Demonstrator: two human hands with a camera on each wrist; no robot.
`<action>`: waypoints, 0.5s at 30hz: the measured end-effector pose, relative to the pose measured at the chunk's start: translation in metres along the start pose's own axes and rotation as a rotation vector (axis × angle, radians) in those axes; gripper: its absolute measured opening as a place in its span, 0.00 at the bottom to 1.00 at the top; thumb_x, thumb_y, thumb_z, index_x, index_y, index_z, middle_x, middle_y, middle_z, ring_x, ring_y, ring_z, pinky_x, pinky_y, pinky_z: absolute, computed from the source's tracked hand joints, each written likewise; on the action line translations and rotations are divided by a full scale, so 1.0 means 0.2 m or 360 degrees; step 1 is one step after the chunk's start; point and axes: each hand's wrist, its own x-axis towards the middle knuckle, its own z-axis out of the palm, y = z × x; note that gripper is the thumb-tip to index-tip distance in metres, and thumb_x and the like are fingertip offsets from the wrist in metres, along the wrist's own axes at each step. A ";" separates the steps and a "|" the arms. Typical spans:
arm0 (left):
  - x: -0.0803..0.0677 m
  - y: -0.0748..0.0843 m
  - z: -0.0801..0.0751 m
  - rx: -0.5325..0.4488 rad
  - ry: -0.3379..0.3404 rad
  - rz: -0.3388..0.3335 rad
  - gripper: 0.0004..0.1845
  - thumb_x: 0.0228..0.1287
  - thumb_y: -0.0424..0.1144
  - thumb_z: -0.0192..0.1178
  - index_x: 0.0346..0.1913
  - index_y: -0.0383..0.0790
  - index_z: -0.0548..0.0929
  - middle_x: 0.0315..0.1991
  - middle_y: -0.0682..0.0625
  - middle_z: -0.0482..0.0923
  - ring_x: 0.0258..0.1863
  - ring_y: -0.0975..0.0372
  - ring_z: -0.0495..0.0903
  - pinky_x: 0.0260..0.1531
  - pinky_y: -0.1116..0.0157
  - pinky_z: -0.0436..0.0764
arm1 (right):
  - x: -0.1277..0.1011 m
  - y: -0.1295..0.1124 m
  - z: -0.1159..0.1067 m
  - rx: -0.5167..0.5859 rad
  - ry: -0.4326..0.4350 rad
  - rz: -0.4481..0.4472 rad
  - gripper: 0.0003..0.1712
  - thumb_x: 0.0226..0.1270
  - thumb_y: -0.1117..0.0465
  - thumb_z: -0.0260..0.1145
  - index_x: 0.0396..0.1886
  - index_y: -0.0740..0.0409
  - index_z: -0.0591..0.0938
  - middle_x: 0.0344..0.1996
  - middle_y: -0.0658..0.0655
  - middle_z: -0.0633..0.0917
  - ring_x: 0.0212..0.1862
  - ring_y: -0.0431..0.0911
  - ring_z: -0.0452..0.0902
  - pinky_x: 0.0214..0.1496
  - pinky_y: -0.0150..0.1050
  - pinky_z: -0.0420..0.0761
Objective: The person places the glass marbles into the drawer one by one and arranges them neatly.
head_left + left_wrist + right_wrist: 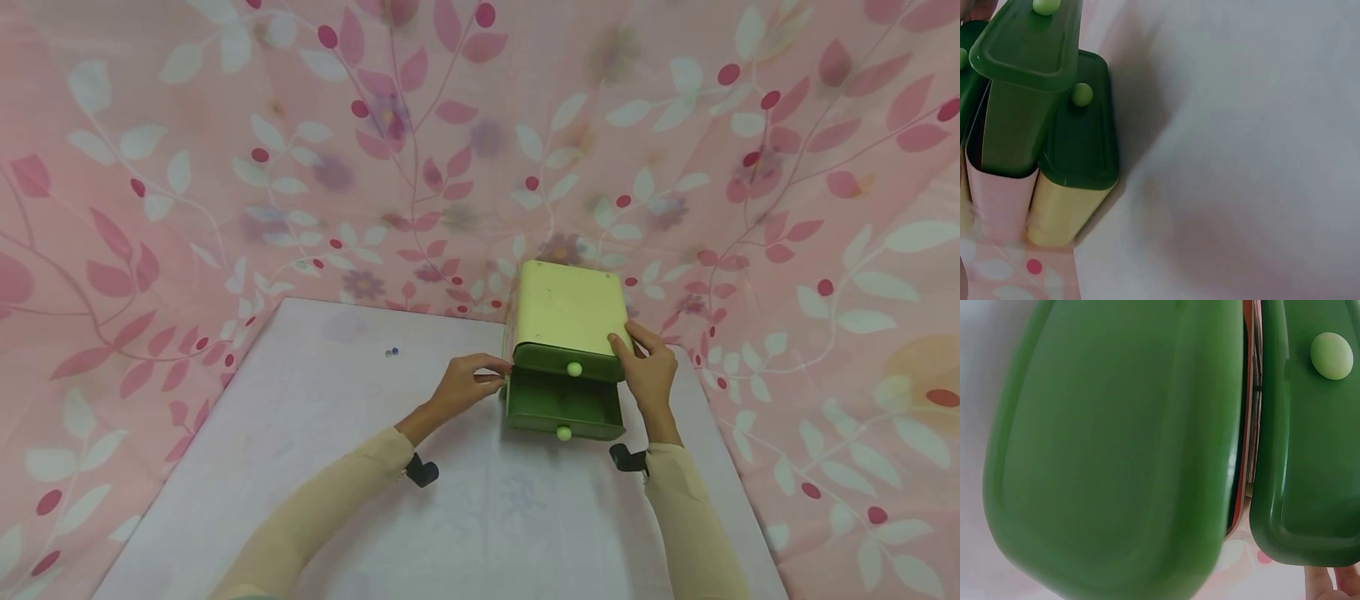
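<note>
A small tiered drawer chest [573,304], yellow on top with green drawer fronts, stands at the back of the table. Its middle drawer [564,400] is pulled out; the inside looks bare green. The top drawer front [1319,450] with a round light-green knob is closed. My right hand [651,367] grips the chest's upper right side, thumb on the top near the front corner. My left hand [468,385] has thumb and fingertips close together at the left edge of the pulled-out drawer; I cannot tell what lies between them. The pink middle tier [1000,200] shows behind that drawer.
Two tiny round beads [392,352], one blue and one pale, lie on the white tabletop [337,400] left of the chest. A floral pink cloth [450,167] hangs behind and at both sides. The bottom drawer [1082,134] is closed.
</note>
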 end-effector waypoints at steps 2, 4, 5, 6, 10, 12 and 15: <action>0.01 -0.03 0.02 0.0007 -0.0017 -0.0011 0.15 0.57 0.18 0.63 0.48 0.28 0.83 0.44 0.40 0.83 0.45 0.52 0.83 0.44 0.63 0.83 | -0.01 -0.04 0.00 -0.0013 -0.0005 -0.0001 0.23 0.57 0.67 0.73 0.52 0.74 0.81 0.55 0.69 0.80 0.59 0.58 0.76 0.59 0.47 0.75; 0.02 -0.05 0.03 0.0012 -0.0037 -0.0011 0.15 0.57 0.20 0.64 0.48 0.31 0.84 0.44 0.44 0.84 0.45 0.56 0.84 0.44 0.65 0.83 | -0.02 -0.06 0.00 -0.0029 -0.0008 -0.0002 0.23 0.58 0.67 0.73 0.52 0.74 0.81 0.55 0.70 0.80 0.59 0.58 0.76 0.59 0.48 0.75; 0.02 -0.05 0.04 0.0018 -0.0050 -0.0002 0.14 0.58 0.21 0.65 0.47 0.33 0.85 0.44 0.46 0.84 0.45 0.58 0.84 0.43 0.66 0.83 | -0.02 -0.06 0.00 -0.0030 -0.0010 -0.0003 0.23 0.58 0.67 0.73 0.52 0.74 0.81 0.55 0.70 0.80 0.58 0.59 0.76 0.59 0.48 0.75; 0.02 -0.06 0.05 0.0020 -0.0063 0.0010 0.14 0.58 0.22 0.65 0.47 0.33 0.85 0.44 0.47 0.84 0.45 0.59 0.84 0.43 0.67 0.83 | -0.02 -0.06 0.00 -0.0028 -0.0013 -0.0005 0.23 0.58 0.67 0.73 0.53 0.74 0.81 0.55 0.70 0.80 0.58 0.59 0.76 0.59 0.47 0.75; 0.03 -0.06 0.07 0.0004 -0.0115 0.0065 0.13 0.59 0.25 0.66 0.47 0.33 0.85 0.43 0.49 0.84 0.44 0.60 0.84 0.43 0.68 0.83 | 0.00 0.02 0.00 0.0007 -0.0007 -0.0009 0.24 0.58 0.65 0.74 0.53 0.71 0.82 0.55 0.67 0.80 0.58 0.57 0.76 0.59 0.44 0.75; 0.03 -0.06 0.08 -0.0018 -0.0138 0.0081 0.13 0.59 0.25 0.66 0.48 0.32 0.84 0.44 0.48 0.84 0.44 0.60 0.84 0.43 0.67 0.83 | 0.02 0.07 0.00 0.0005 0.0005 -0.0002 0.24 0.57 0.63 0.74 0.53 0.69 0.82 0.56 0.65 0.81 0.58 0.55 0.77 0.59 0.40 0.76; 0.03 -0.06 0.11 -0.0052 -0.0175 0.0094 0.14 0.59 0.24 0.65 0.48 0.34 0.84 0.44 0.48 0.84 0.43 0.61 0.84 0.43 0.66 0.83 | 0.03 0.11 0.01 0.0007 0.0022 0.0002 0.24 0.56 0.60 0.76 0.53 0.66 0.84 0.55 0.62 0.82 0.58 0.51 0.78 0.58 0.35 0.76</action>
